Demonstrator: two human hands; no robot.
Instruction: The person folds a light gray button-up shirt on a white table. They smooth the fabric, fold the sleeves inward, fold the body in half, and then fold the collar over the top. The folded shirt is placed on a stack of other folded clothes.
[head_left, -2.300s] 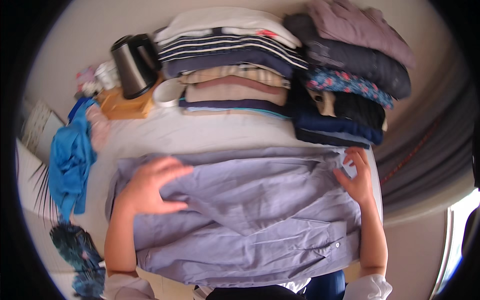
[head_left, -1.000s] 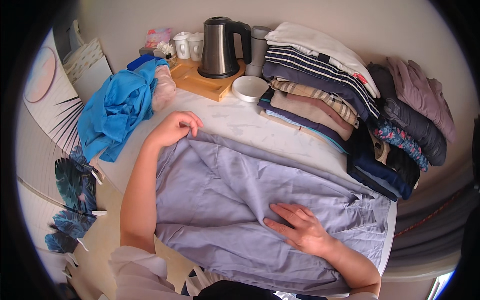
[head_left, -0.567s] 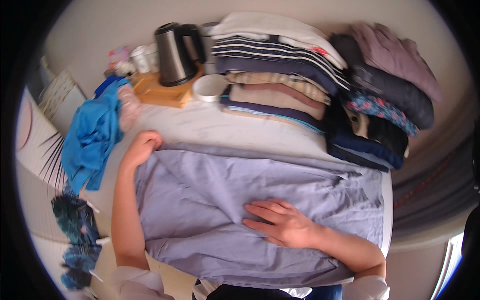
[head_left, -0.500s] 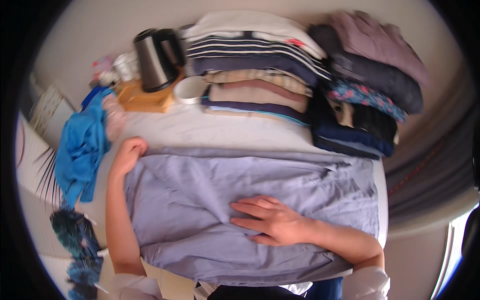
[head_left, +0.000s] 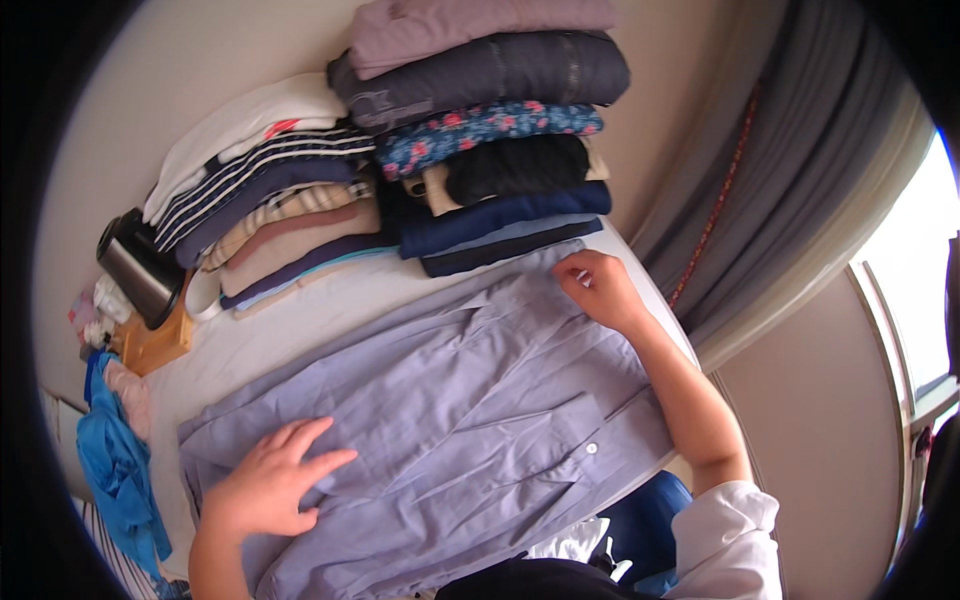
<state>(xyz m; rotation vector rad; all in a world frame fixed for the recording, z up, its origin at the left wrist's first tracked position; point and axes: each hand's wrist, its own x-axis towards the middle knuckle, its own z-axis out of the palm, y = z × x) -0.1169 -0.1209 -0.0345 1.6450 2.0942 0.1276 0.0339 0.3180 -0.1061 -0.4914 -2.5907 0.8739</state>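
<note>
Head view: the lilac shirt (head_left: 450, 420) lies spread flat across the white table (head_left: 300, 320), just in front of 2 stacks of folded clothes (head_left: 400, 180). The left hand (head_left: 265, 485) rests flat and open on the lower part, fingers spread, while the right hand (head_left: 600, 288) pinches the fabric at the far edge near the stacks. Risk I'd guess: tugging that edge could bunch the cloth or nudge the dark bottom garment (head_left: 500, 250), since they touch. A kettle (head_left: 135, 265) sits well apart.
</note>
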